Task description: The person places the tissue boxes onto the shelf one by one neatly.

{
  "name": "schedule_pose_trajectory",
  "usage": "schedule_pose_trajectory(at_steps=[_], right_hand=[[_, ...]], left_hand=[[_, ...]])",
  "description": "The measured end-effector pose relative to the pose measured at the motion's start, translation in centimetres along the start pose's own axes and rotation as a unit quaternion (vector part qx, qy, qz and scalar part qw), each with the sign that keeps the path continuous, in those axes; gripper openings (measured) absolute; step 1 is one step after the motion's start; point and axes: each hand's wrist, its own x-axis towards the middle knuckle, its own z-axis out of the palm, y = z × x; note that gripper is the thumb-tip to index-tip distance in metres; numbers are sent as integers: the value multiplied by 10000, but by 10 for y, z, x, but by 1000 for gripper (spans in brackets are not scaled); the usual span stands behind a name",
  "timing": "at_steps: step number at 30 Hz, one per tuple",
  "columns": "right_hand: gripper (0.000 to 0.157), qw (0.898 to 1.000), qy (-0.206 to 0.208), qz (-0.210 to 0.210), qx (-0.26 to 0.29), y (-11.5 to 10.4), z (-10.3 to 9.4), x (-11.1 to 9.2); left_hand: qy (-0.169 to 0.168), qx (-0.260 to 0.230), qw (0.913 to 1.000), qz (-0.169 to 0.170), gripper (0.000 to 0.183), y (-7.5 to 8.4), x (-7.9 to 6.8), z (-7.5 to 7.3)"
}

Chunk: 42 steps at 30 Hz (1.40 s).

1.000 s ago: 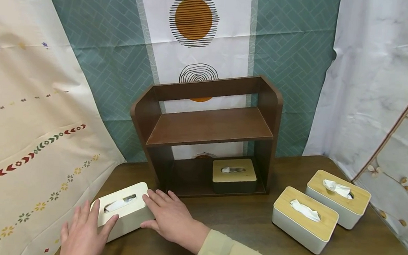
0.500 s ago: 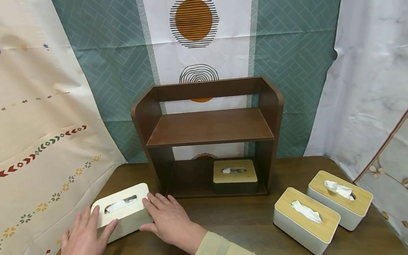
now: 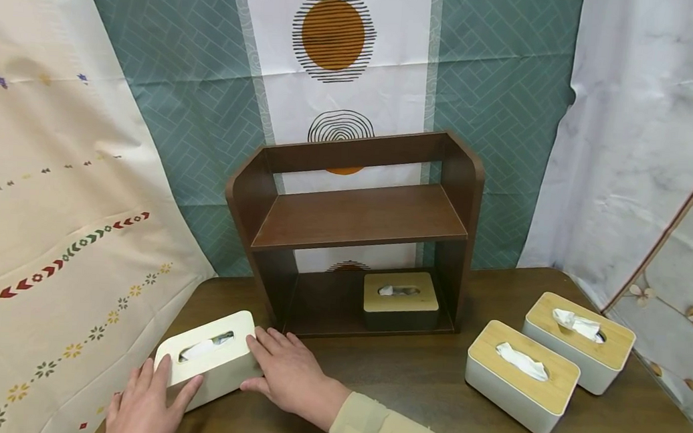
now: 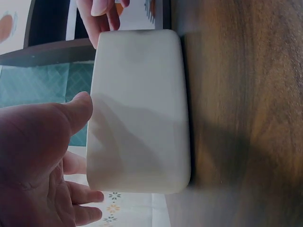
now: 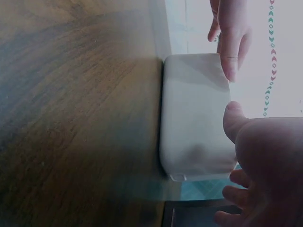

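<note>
A white tissue box [image 3: 215, 375] with a cream lid and a tissue in its oval slot stands on the table at the left. At its left end is my left hand [image 3: 149, 397], fingers extended along the end and thumb near the front top edge. My right hand [image 3: 296, 374] lies at the right end, its fingers extended along the top edge and its thumb toward the front. In the left wrist view the box's plain front side [image 4: 139, 113] faces the camera. Seen from the right wrist, the thumb [image 5: 234, 118] touches the upper edge of the box.
Behind stands a brown two-tier shelf [image 3: 361, 217]; a dark green tissue box [image 3: 400, 317] with a wooden lid sits in its lower right. Two white tissue boxes with wooden lids, a nearer one [image 3: 509, 389] and a farther one [image 3: 590, 361], stand at the table's right.
The head view has shifted slightly, so the scene sits a little farther right. Both hands stay at the ends of the tissue box, which has not visibly moved on the table.
</note>
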Motion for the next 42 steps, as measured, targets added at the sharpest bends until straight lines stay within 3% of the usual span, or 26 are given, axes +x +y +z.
schedule_pose_trajectory(at_steps=[7,22,42], right_hand=[[82,10000,27,16,9,-3,2,2],[84,9999,137,-34,-1,-8,7,4],[82,9995,265,-154,22,-11,8,3]], left_hand=[[168,-2,9999,14,110,-4,2,4],[36,34,10000,-85,110,-9,4,7],[414,-47,9991,14,99,-4,2,7]])
